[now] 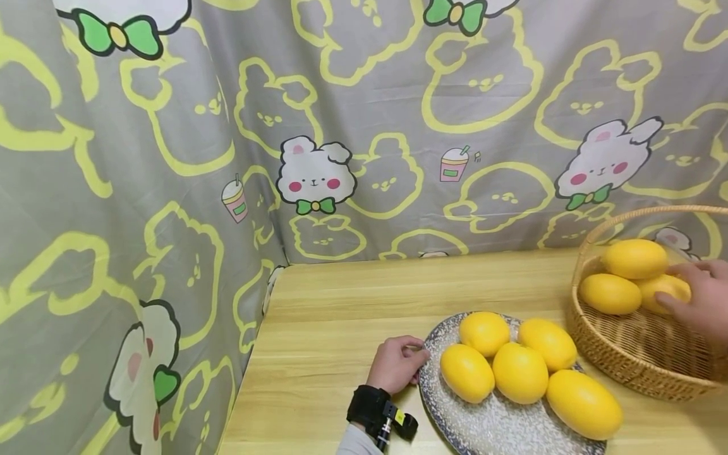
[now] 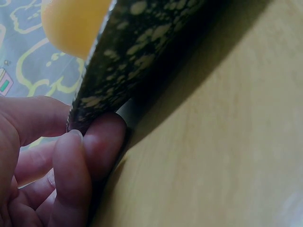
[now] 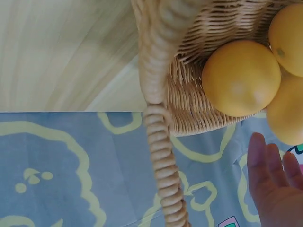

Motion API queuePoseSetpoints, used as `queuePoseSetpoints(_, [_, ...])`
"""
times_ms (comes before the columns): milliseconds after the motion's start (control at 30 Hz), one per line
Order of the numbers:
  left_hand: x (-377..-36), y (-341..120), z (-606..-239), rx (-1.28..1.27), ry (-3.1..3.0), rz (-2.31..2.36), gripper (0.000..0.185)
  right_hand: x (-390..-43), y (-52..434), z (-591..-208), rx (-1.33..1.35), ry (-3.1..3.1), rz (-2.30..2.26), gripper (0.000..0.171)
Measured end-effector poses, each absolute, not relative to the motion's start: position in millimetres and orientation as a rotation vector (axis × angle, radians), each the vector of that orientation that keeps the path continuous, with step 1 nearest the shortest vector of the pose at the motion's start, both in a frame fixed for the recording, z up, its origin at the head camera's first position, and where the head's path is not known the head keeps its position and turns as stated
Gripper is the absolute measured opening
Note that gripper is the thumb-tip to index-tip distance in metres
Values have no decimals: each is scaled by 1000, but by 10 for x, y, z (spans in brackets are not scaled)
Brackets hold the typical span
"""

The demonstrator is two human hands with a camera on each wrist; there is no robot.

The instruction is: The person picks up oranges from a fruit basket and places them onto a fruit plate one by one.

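Observation:
My left hand pinches the left rim of a grey speckled plate on the wooden table. Close up, its fingertips curl under the plate's dark speckled rim, with one yellow fruit above. Several oval yellow fruits lie on the plate. At the right stands a wicker basket with three yellow fruits. My right hand reaches into it and touches the nearest fruit. Its fingers look nearly straight beside the fruits.
The basket's arched handle spans over it near my right hand. A grey rabbit-print cloth hangs behind and left of the table. Bare wooden tabletop lies left of and behind the plate; its left edge drops off.

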State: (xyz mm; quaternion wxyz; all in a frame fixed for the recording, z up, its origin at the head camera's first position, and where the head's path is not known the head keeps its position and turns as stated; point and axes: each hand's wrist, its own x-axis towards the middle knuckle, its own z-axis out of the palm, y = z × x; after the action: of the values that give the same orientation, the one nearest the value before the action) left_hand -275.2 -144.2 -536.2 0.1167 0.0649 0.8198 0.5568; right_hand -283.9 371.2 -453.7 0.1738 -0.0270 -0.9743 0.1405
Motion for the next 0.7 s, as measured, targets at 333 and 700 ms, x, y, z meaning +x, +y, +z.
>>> queuePoseSetpoints(333, [-2757, -1453, -5379, 191, 2389, 1638, 30, -2951, 3683, -4493, -106, -2736, 463, 69])
queuePoseSetpoints(700, [-2767, -1442, -5372, 195, 2407, 1617, 30, -3141, 3637, -4459, -60, -2708, 488, 84])
